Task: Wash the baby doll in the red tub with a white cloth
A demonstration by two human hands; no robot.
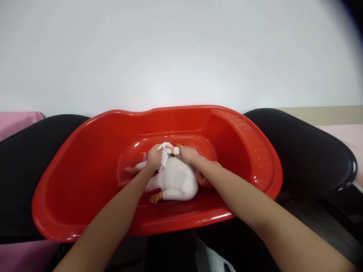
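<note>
A baby doll (176, 181) in a white bodysuit lies on its side in the bottom of a red plastic baby bathtub (93, 151), its head to the right. My left hand (154, 156) is closed on a small white cloth (166, 151), pressed against the doll's far side. Beside it, my right hand (189, 155) grips the doll's far arm by its white sleeve. Part of the doll's head is hidden behind my right forearm.
The tub rests across black cushioned seats (297, 151) on both sides. Pink fabric (17, 122) lies at the far left, and a pale pink surface (347, 136) at the right. A white wall fills the background.
</note>
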